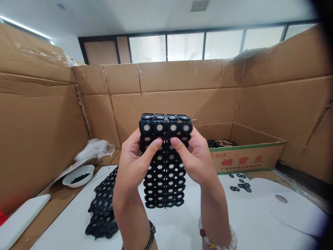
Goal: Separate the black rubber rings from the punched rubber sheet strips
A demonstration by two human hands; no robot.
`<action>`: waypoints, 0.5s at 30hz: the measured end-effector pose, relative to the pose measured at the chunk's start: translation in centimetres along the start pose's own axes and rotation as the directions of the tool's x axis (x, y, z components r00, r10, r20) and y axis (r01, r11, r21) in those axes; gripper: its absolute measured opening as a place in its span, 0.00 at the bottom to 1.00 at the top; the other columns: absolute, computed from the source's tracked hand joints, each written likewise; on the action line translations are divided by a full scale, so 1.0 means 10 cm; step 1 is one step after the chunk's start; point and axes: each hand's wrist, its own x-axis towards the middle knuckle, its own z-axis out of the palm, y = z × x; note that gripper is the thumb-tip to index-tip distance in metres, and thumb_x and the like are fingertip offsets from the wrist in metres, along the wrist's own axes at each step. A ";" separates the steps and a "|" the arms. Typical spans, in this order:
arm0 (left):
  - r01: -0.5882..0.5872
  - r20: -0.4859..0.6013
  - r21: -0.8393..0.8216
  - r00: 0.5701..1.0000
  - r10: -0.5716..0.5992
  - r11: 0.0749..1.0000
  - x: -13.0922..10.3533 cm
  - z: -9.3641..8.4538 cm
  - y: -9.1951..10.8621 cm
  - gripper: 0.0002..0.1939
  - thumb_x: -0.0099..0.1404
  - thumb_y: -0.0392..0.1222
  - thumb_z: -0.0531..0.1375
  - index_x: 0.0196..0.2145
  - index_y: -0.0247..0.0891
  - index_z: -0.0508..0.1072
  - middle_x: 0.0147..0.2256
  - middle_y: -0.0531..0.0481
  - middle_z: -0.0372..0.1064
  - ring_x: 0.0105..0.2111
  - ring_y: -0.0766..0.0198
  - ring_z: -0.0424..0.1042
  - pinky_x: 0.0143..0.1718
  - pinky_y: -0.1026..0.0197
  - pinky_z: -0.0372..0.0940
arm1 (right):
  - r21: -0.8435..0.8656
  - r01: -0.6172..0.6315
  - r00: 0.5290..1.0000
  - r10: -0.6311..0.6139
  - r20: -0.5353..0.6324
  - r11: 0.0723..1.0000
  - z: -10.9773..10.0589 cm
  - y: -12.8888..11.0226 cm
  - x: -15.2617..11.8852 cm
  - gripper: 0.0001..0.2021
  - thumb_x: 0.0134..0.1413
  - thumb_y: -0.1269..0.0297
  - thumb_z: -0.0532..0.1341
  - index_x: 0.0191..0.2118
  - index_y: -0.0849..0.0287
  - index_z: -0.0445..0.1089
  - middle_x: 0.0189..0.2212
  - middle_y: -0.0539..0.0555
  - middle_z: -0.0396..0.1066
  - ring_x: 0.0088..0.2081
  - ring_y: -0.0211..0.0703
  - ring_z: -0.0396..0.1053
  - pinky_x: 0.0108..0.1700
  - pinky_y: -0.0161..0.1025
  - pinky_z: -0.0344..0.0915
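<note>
Both hands hold up a sheet of joined black discs with pale round centres [165, 175], raised over the white work surface. Its upper rows fold back over the fingers, and the lower rows hang down. My left hand [132, 156] grips the left side, thumb pressed on the front. On the right side my right hand [199, 156] does the same, its thumb close to the other one. The fingers behind the sheet are hidden. A pile of similar black disc sheets [104, 205] lies on the white surface beside my left forearm.
Cardboard walls [177, 78] enclose the work surface [171, 229]. At left stand a white bowl [90, 170] of small dark pieces and a clear plastic bag [95, 149]. At right are loose black rings [241, 184], an open cardboard box [247, 160] with black pieces, and a white disc [293, 211].
</note>
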 end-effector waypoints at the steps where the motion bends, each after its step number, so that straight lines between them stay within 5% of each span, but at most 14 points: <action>1: 0.003 -0.005 0.002 1.000 -0.003 1.000 0.00 -0.01 0.00 0.09 0.63 0.38 0.66 0.41 0.47 0.79 0.39 0.56 0.78 0.40 0.66 0.74 0.42 0.70 0.68 | -0.004 -0.002 1.000 0.002 0.004 1.000 0.00 0.00 0.00 0.08 0.63 0.64 0.61 0.48 0.50 0.69 0.47 0.50 0.76 0.49 0.41 0.73 0.54 0.42 0.71; 15: 0.067 -0.051 0.027 0.997 -0.065 0.997 0.00 -0.01 0.02 0.08 0.60 0.39 0.68 0.39 0.43 0.79 0.38 0.51 0.79 0.38 0.60 0.76 0.40 0.63 0.71 | -0.094 0.004 1.000 -0.003 0.007 0.996 0.00 -0.02 0.01 0.05 0.62 0.61 0.60 0.43 0.52 0.69 0.39 0.50 0.76 0.43 0.42 0.73 0.47 0.41 0.71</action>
